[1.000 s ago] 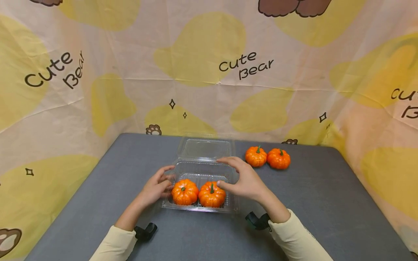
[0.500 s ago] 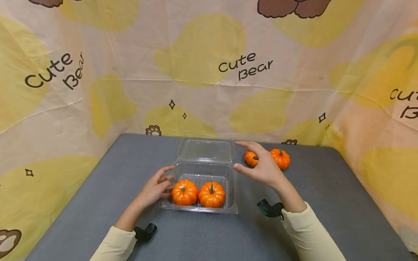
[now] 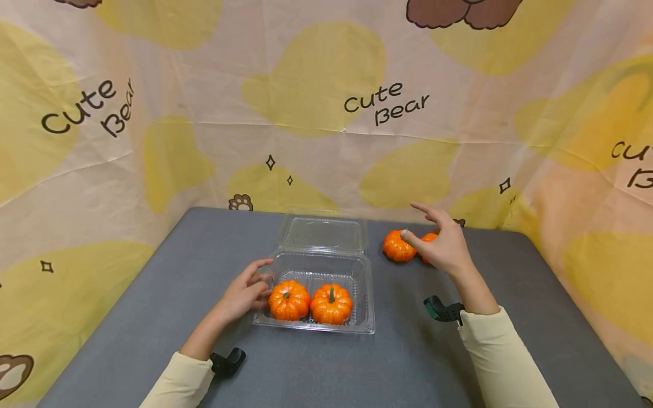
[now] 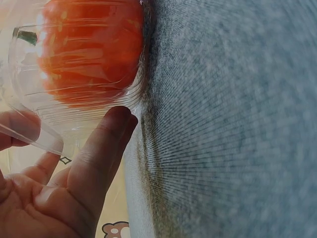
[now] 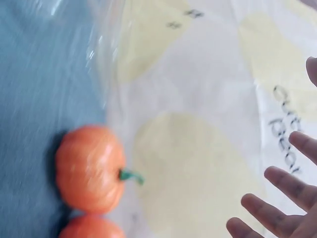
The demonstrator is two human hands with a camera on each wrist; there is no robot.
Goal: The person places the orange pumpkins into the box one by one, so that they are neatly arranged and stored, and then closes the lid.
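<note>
A clear plastic clamshell box (image 3: 364,317) lies with its lid folded back, holding two small orange pumpkins, the left one (image 3: 289,300) and the right one (image 3: 331,304), side by side in its front half. At the box's left side is my left hand (image 3: 245,292); in the left wrist view its extended fingers (image 4: 94,153) touch the ribbed outer wall near the table. My right hand (image 3: 445,243), fingers spread, hovers over two more pumpkins. It partly hides the farther right pumpkin (image 3: 427,255), while the nearer one (image 3: 398,247) shows beside its thumb.
The grey tabletop (image 3: 316,374) ends at a printed fabric backdrop (image 3: 316,102) with "Cute Bear" lettering. The clear lid (image 3: 322,233) reaches close to the table's back edge. Black camera mounts (image 3: 229,362) hang at both wrists.
My right hand has moved from above the box out to the right, over the two loose pumpkins. My left hand has stayed at the box's left side.
</note>
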